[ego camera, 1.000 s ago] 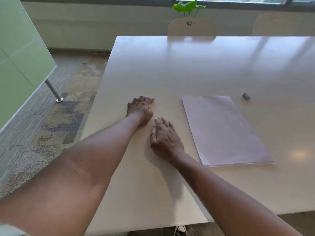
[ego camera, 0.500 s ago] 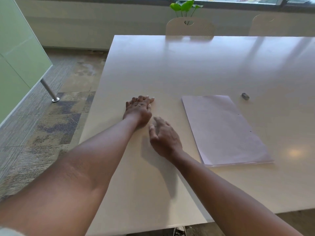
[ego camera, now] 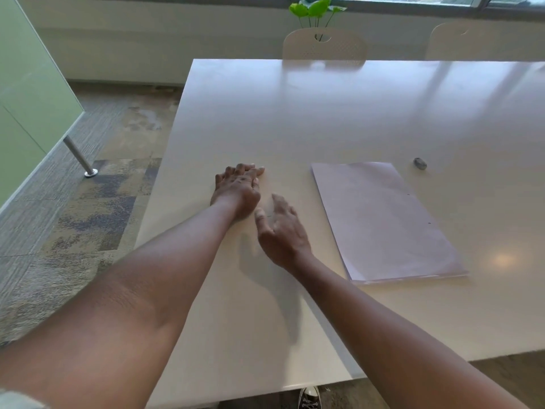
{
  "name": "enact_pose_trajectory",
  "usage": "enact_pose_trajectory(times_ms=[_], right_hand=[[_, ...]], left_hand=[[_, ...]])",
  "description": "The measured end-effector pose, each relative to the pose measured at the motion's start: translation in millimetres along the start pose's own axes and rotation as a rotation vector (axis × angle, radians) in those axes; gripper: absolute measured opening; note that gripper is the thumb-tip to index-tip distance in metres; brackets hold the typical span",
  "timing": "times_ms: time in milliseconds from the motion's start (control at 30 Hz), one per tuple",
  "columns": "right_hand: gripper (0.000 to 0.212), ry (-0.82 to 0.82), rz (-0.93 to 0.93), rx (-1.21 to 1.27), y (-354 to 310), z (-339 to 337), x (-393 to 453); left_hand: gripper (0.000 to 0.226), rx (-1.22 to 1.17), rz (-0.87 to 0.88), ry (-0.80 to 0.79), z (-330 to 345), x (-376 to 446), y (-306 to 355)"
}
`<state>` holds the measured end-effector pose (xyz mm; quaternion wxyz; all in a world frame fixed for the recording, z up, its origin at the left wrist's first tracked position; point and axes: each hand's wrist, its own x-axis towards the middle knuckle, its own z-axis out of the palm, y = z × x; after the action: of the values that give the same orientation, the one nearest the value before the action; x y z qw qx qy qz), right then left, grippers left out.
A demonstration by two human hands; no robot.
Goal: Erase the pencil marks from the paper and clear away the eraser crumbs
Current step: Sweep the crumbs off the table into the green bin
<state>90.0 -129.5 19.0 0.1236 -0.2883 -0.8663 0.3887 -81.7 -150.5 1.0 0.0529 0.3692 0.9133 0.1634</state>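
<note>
Both hands empty. Left hand (ego camera: 237, 191) rests palm down on the table (ego camera: 324, 119), fingers loose. Right hand (ego camera: 281, 231) just near and right of it, tilted on edge, fingers relaxed and apart. Paper (ego camera: 383, 219) lies flat to the right; eraser (ego camera: 420, 163) sits beyond its far right corner.

1. The left hand (ego camera: 237, 191) lies palm down, fingers loosely bent and together, holding nothing.
2. The right hand (ego camera: 281, 231) sits just beside the left wrist, tilted on its edge, fingers relaxed, thumb apart, holding nothing.
3. Both bare forearms reach forward, converging toward the hands.
</note>
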Motion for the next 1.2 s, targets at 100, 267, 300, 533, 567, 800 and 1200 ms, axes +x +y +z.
enact_pose_trajectory(times_ms=[100,267,300,533,567,800,1200], right_hand=[[0.058,-0.012,-0.095,0.206,-15.3,-1.9,-7.0],[0.059,0.169,-0.043,0.134,-8.2,-10.0,-4.8],[0.057,0.208,0.017,0.092,-4.0,-10.8,-2.7],[0.059,0.082,0.089,0.125,-15.1,6.1,-9.0],[0.059,0.055,0.047,0.183,-20.6,6.0,-8.9],[0.057,-0.048,-0.077,0.262,-3.8,-28.6,17.2],[0.126,-0.524,-0.177,-0.296,46.6,-85.7,31.8]], left_hand=[[0.050,0.011,-0.009,-0.031,-2.0,1.4,-0.1],[0.050,-0.014,0.011,0.017,1.2,-3.4,-1.2],[0.050,-0.011,0.009,0.018,1.3,-3.3,-0.6],[0.051,-0.007,0.001,0.007,0.9,-0.8,-0.4],[0.050,-0.003,-0.002,0.000,-0.2,0.2,-0.7],[0.049,-0.026,0.016,0.038,3.1,-3.3,-2.7],[0.050,-0.035,0.014,0.043,4.7,-1.0,-3.5]])
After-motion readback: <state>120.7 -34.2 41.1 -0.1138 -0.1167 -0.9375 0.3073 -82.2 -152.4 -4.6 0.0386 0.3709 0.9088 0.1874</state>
